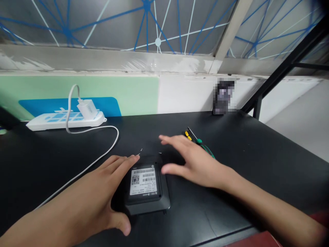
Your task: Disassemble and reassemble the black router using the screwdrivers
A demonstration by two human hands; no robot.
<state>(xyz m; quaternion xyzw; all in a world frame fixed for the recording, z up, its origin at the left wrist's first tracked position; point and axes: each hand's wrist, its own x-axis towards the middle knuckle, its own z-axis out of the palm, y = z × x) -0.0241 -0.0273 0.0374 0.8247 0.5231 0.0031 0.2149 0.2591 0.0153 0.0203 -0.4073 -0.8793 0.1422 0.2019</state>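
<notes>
A dark box-shaped device [164, 200] with a white printed label [143, 181] lies on the black table between my hands. My left hand [102, 192] is at its left side, thumb and fingers apart, holding nothing. To the device's upper right, my right hand [190, 159] is spread with nothing in it, its thumb near the device's right edge. Several small screws [141, 150] lie just beyond the device. Behind my right hand are a screwdriver with a green handle [199, 141] and a tool with yellow parts [188, 135], both partly hidden.
A white power strip [100, 120] with a plugged-in charger [88, 109] stands at the back left. Its white cable [89, 167] runs forward across the table [257, 154]. A blurred dark object [223, 97] leans on the back wall. Something red [254, 240] shows at the front right edge.
</notes>
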